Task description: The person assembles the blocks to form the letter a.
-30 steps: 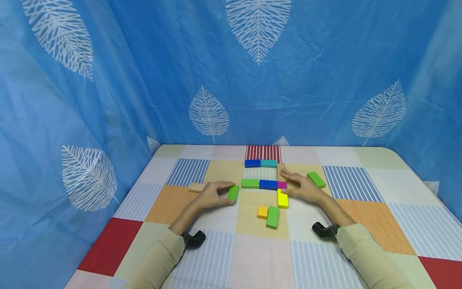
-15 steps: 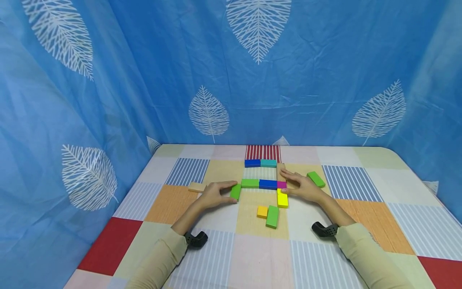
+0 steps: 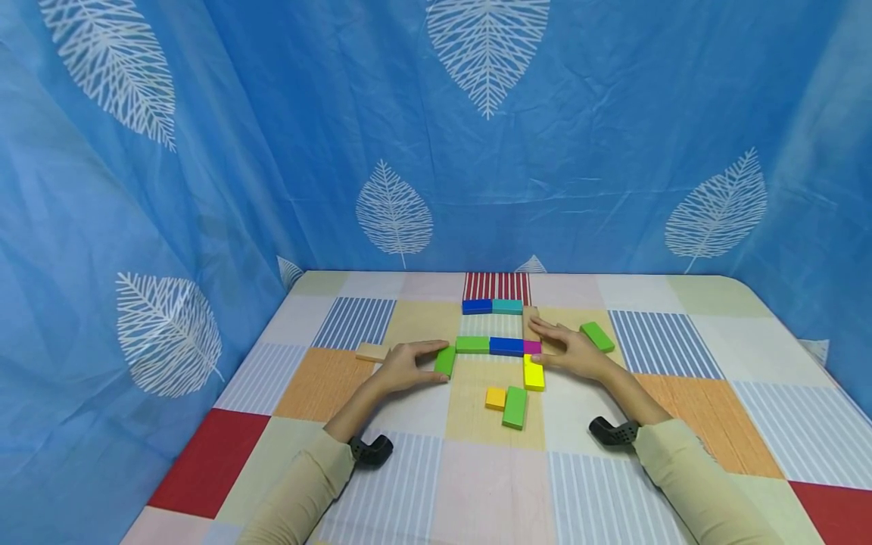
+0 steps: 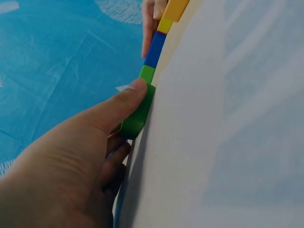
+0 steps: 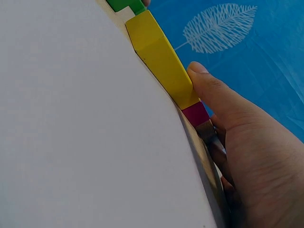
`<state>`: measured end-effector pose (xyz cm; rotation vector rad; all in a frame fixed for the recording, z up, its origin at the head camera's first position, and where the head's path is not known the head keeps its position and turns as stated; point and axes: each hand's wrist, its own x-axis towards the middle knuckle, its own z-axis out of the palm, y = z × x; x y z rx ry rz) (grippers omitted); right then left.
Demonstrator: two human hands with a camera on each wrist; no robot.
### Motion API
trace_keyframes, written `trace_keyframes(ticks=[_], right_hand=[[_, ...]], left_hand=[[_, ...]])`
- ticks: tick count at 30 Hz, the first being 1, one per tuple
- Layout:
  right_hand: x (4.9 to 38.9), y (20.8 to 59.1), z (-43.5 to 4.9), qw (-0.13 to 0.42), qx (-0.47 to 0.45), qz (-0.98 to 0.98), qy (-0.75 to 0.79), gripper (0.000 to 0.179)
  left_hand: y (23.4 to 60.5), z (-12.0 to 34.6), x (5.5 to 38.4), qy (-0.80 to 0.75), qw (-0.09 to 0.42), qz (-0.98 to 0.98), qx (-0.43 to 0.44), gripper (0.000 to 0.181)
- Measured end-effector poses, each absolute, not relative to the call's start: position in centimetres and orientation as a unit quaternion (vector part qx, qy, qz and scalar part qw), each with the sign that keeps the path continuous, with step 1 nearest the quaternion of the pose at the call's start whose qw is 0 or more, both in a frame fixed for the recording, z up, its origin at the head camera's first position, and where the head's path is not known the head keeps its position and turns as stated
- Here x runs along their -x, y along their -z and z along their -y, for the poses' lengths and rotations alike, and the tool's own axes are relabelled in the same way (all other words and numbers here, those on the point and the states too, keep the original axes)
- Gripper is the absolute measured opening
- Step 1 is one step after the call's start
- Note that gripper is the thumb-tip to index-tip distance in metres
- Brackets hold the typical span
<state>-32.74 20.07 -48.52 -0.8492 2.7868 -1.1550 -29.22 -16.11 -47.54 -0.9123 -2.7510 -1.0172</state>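
Green block lies on the patterned cloth at the left end of a row of blocks, its length running toward the person. The left hand pinches it lengthwise, with the thumb on the near end and a finger on the far end. Compared with one second ago, it is further to the right, and the gap to the second green block is closed or nearly closed; whether they touch, I cannot tell. During the last half second its place hardly changes. I judge that this block now belongs to the figure, as a counterpart to the yellow block on the other side.

From the second green block, the row continues with a dark blue block and a purple piece. The right hand has its fingers extended and apart: the thumb touches the yellow block, while fingertips rest at the wooden block. Its position is the same as before, which seems to keep this side steady. Behind, a blue block and a turquoise block lie end to end.
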Motion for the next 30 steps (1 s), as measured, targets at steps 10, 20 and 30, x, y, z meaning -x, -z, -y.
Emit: trace_keyframes(ticks=[10,20,30], right_hand=[[32.9,48.3,-20.1,0.000,0.276,-0.889,0.364,0.073],[32.7,48.4,-20.0,0.001,0.271,-0.890,0.367,0.073],[32.6,48.8,-20.1,0.005,0.266,-0.891,0.367,0.074]], left_hand=[[47.5,15.7,29.0,0.318,0.043,0.908,0.270,0.065],[47.0,16.4,29.2,0.375,0.038,0.885,0.274,0.061],[45.4,21.1,29.9,0.416,0.033,0.876,0.242,0.054]])
